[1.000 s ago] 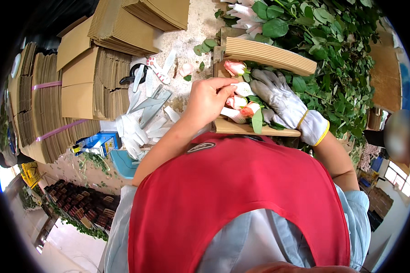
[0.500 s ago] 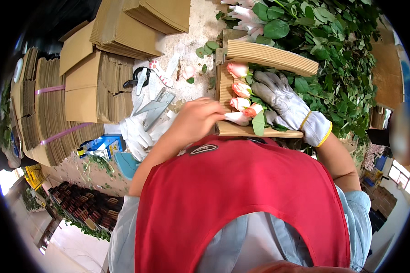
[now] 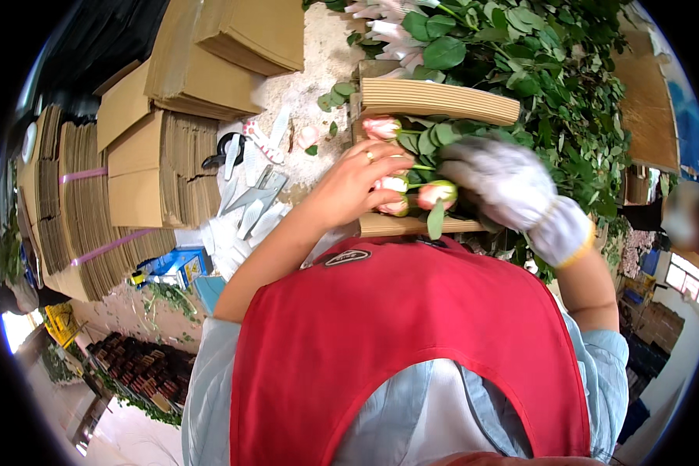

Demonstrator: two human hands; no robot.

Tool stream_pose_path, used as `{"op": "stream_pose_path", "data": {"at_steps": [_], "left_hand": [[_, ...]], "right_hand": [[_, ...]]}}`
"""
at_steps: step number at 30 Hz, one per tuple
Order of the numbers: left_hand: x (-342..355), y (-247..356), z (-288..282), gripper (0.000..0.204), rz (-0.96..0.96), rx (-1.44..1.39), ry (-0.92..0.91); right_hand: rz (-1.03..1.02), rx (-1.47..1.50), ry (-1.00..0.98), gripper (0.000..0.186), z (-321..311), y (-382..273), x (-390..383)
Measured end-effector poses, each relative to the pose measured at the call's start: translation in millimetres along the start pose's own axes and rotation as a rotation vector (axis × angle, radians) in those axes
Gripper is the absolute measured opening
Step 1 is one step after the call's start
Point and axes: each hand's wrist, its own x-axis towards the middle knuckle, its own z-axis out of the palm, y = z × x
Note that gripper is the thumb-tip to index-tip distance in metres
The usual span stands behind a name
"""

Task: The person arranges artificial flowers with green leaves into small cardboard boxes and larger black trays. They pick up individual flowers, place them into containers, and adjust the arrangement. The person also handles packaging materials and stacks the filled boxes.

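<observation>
Pink roses [image 3: 395,184] under half-curled left hand [image 3: 359,179]; right hand [image 3: 509,179] blurred.

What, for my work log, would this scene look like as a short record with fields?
Left hand: bare, fingers over the roses, contact partly hidden
Right hand: gloved, blurred, right of the rose heads
Roses: pink and white, at least four visible, heads toward the left
Corrugated cardboard: beyond the roses
Leafy pile: right and beyond
Left side: cardboard stacks, grey metal tool, blue box
Clothing: red apron
</observation>
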Motion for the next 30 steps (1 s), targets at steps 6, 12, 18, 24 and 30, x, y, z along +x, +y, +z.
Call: {"op": "stream_pose_path", "data": {"at_steps": [6,12,18,24,30], "left_hand": [[1,22,1,0.071,-0.168,-0.052,0.113],[-2,2,19,0.047,-0.084,0.017,0.153],[-3,11,12,0.052,-0.083,0.142,0.204],[19,0,-12,0.039,0.052,0.064,0.016],[18,-4,-5,0.033,0.038,0.036,0.116]], "right_hand": [[0.282,0.591,0.499,0.029,-68,-3,6],[0.449,0.088,-0.008,0.047,43,4,46],[0.302,0.140,0.004,0.048,57,17,30],[0.265,0.293,0.035,0.055,37,8,35],[0.530,-0.278,0.159,0.029,-77,-5,-4]]}}
